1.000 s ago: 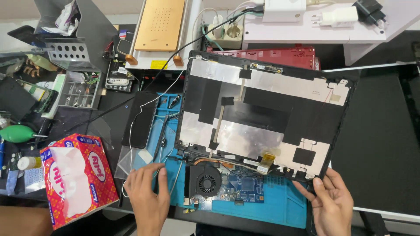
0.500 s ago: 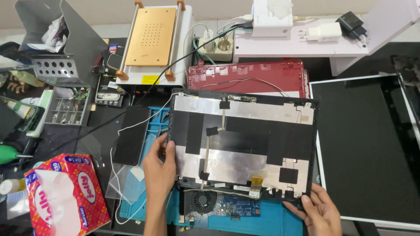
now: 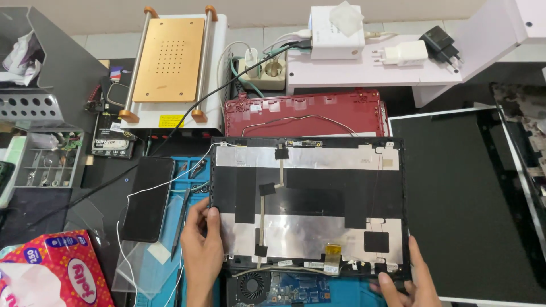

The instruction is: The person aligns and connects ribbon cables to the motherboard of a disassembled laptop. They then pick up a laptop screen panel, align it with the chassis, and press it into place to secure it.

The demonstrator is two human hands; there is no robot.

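A black laptop lid back cover (image 3: 318,193), lined with silver foil, black tape and thin cables, lies tilted over the laptop base. My left hand (image 3: 202,250) grips its left edge near the lower corner. My right hand (image 3: 406,281) holds its bottom right corner. Below the lid's lower edge the laptop base (image 3: 273,287) shows a round fan and a blue circuit board. All of it sits on a blue work mat (image 3: 170,227).
A red laptop cover (image 3: 307,111) lies behind the lid. A bare screen panel (image 3: 460,204) lies to the right. A black phone (image 3: 149,196), tweezers and a white cable lie left. A tissue box (image 3: 57,273) stands at the lower left, a hot plate machine (image 3: 170,62) at the back.
The lid has squared up and come toward me, covering more of the base. My left hand went from the base near the fan to the lid's left edge.
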